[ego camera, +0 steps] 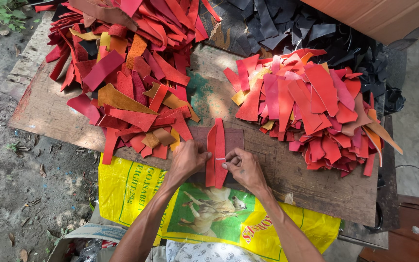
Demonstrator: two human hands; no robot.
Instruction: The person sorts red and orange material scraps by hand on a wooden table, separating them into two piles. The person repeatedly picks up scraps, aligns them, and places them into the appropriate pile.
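Yellow plastic sack (127,189) with a green picture hangs nearest to you, below the front edge of the wooden board (44,114). On this board, just above the sack, lies the red leather strip (217,150), upright on a dark brown cutting pad (233,138). Your left hand (186,160) presses the strip's left edge with fingers curled together. Your right hand (244,168) pinches a thin pale blade (219,158), and its tip touches the middle of the strip. To the left of the strip, a large heap of red, orange and tan scraps (132,82) covers the board. To the right of the strip, a second heap of red and pink pieces (316,111) lies near. Behind the strip, beyond the board's far edge, dark black scraps (297,26) are piled.
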